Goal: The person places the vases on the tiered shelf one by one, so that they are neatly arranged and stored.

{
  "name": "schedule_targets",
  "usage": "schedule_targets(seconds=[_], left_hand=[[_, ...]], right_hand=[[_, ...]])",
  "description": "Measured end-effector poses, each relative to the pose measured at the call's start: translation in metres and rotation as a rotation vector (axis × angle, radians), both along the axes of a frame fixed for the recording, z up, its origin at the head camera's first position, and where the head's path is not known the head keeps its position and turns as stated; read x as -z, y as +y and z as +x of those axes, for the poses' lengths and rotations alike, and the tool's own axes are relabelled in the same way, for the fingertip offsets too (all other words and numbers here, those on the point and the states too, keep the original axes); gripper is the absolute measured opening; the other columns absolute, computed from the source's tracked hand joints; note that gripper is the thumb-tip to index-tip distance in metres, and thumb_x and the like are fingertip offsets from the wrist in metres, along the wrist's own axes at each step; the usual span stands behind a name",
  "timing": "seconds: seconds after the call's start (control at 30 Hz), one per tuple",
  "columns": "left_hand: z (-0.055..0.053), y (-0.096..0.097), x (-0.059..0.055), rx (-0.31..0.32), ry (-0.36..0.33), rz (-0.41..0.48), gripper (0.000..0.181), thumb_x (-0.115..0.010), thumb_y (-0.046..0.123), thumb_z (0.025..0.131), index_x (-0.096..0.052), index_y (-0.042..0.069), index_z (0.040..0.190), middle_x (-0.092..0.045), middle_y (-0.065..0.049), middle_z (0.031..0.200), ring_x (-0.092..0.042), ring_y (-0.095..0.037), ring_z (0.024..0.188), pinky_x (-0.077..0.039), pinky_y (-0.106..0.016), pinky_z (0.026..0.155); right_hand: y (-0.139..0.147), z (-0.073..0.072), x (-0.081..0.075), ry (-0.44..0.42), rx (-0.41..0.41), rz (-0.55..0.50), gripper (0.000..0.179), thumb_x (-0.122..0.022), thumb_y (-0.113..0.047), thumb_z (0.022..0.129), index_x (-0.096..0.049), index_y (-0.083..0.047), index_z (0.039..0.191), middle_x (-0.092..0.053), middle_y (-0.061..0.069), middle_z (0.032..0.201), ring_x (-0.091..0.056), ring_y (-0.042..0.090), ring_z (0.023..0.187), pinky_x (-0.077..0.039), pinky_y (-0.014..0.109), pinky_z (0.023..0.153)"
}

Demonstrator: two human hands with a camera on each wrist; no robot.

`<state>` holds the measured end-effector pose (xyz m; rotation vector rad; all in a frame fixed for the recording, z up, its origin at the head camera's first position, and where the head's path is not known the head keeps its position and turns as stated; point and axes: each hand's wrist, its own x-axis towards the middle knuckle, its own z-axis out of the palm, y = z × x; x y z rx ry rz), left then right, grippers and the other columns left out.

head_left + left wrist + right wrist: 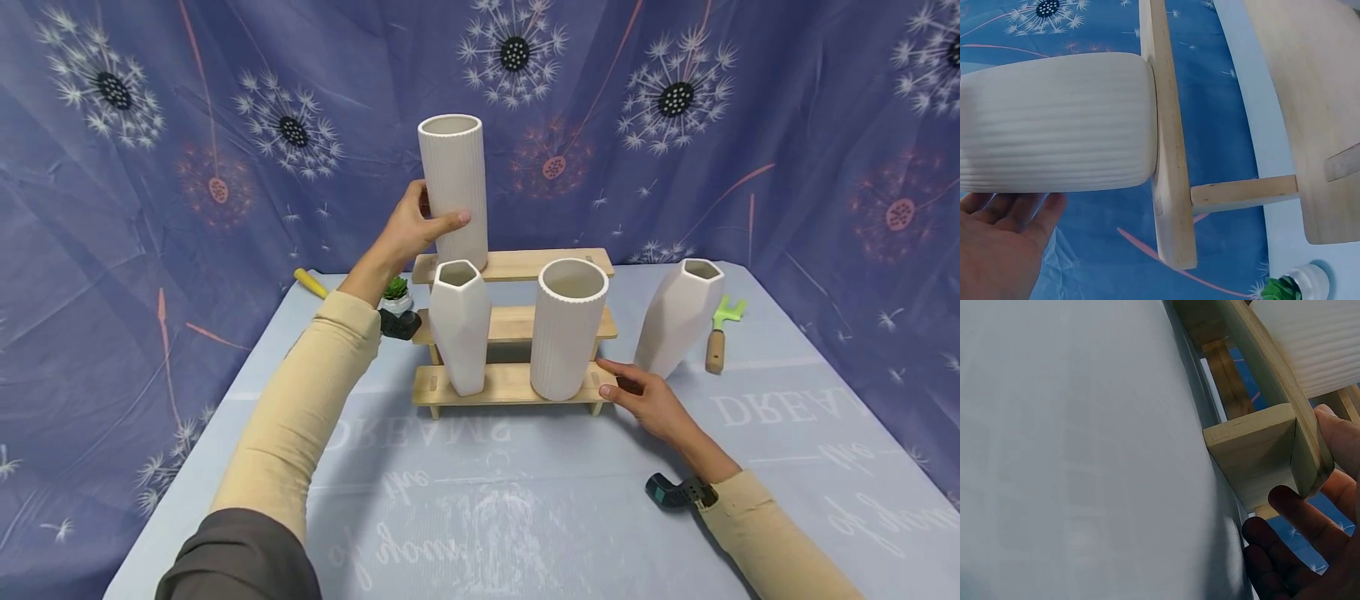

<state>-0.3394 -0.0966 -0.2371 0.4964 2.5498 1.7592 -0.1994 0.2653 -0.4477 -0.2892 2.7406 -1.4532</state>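
On the top step of a three-tier wooden stand (517, 384) stands a tall white ribbed vase (459, 179). My left hand (416, 221) grips this vase, thumb across its front and fingers behind; the left wrist view shows the vase base (1085, 122) against the wooden step (1175, 162). At the right end of the bottom step, my right hand (648, 404) pinches the wood between thumb (1338, 434) and fingers. A faceted white vase (461, 333) and a wider ribbed vase (566, 333) stand on that bottom step.
Right of the stand, another faceted white vase (678, 321) stands on the pale tablecloth. Beyond it lies a green garden fork (717, 337) with a wooden handle. A small potted succulent (397, 293) and a yellow handle (311, 283) are at the left. A blue dandelion-print cloth (375, 100) hangs behind.
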Motion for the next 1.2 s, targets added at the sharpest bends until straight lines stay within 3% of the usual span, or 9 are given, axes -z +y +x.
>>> schedule_targets(seconds=[0.17, 0.33, 0.53, 0.87, 1.2], left_hand=[[0.005, -0.005, 0.002, -0.001, 0.021, 0.014, 0.087, -0.075, 0.032, 0.08, -0.02, 0.019, 0.147, -0.04, -0.007, 0.143, -0.042, -0.02, 0.13, -0.038, -0.041, 0.107], [0.014, -0.011, 0.007, -0.013, 0.027, 0.009, 0.088, -0.074, 0.031, 0.081, -0.018, 0.02, 0.148, -0.038, -0.005, 0.145, -0.04, -0.018, 0.133, -0.036, -0.042, 0.109], [0.024, -0.02, 0.016, -0.082, 0.015, -0.009, 0.087, -0.073, 0.034, 0.082, -0.019, 0.023, 0.149, -0.033, -0.004, 0.149, -0.033, -0.019, 0.139, -0.033, -0.041, 0.111], [0.049, -0.033, 0.039, -0.136, 0.11, 0.051, 0.069, -0.069, 0.029, 0.086, -0.033, 0.016, 0.144, -0.042, -0.007, 0.142, -0.042, -0.021, 0.13, -0.034, -0.038, 0.11], [0.071, -0.041, 0.062, -0.164, 0.16, 0.139, 0.055, -0.064, 0.021, 0.09, -0.041, 0.006, 0.137, -0.045, -0.017, 0.135, -0.044, -0.031, 0.126, -0.034, -0.044, 0.109]], right_hand=[[0.0, 0.0, 0.001, 0.009, -0.004, -0.005, 0.053, -0.063, -0.026, 0.091, -0.047, -0.012, 0.139, -0.046, 0.016, 0.143, -0.051, 0.035, 0.124, -0.041, 0.01, 0.085], [-0.001, 0.002, -0.001, 0.018, -0.003, -0.003, 0.053, -0.063, -0.034, 0.09, -0.049, -0.017, 0.138, -0.048, 0.013, 0.142, -0.052, 0.032, 0.122, -0.043, 0.012, 0.085], [-0.001, 0.003, -0.003, 0.025, -0.02, -0.031, 0.053, -0.063, -0.031, 0.09, -0.049, -0.017, 0.139, -0.048, 0.013, 0.142, -0.052, 0.032, 0.122, -0.043, 0.012, 0.085], [-0.003, 0.003, -0.004, 0.028, -0.017, -0.033, 0.053, -0.063, -0.03, 0.09, -0.049, -0.016, 0.139, -0.048, 0.014, 0.142, -0.052, 0.031, 0.122, -0.043, 0.011, 0.084], [-0.003, 0.004, -0.004, 0.021, -0.018, -0.032, 0.053, -0.063, -0.03, 0.09, -0.048, -0.017, 0.139, -0.047, 0.013, 0.143, -0.052, 0.031, 0.122, -0.044, 0.012, 0.083]])
